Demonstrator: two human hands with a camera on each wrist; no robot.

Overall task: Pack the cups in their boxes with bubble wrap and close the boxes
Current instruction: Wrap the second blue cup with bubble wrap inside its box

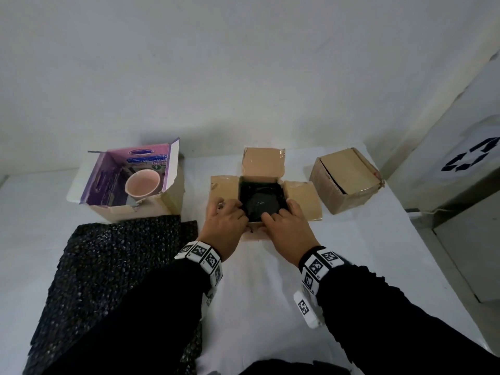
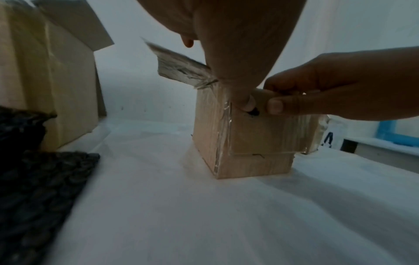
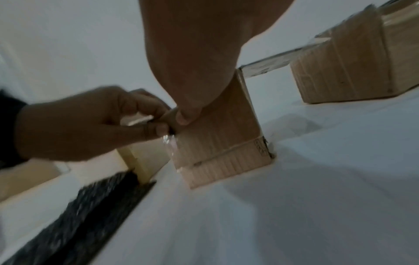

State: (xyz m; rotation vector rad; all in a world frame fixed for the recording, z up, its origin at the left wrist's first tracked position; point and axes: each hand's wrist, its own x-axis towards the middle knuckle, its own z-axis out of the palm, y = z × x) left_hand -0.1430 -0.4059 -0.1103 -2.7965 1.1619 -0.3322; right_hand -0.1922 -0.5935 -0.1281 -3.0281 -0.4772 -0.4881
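Note:
The middle cardboard box (image 1: 263, 162) stands with its flaps spread open. Inside lies a cup wrapped in black bubble wrap (image 1: 261, 204). My left hand (image 1: 224, 220) and right hand (image 1: 286, 226) meet at the box's near edge. The fingers of both curl over the rim, thumbs on the near flap folded down the front. The left wrist view shows the box front (image 2: 256, 139) with my right hand (image 2: 340, 89) pinching it. A pink cup (image 1: 142, 185) sits unwrapped in the open purple-lined box (image 1: 170, 166) at the left. A black bubble wrap sheet (image 1: 113, 261) lies near left.
A closed cardboard box (image 1: 346, 180) sits at the far right of the white table (image 1: 257, 293). A grey bin with a recycling symbol (image 1: 465, 158) stands beyond the table's right edge. A white wall runs behind the boxes.

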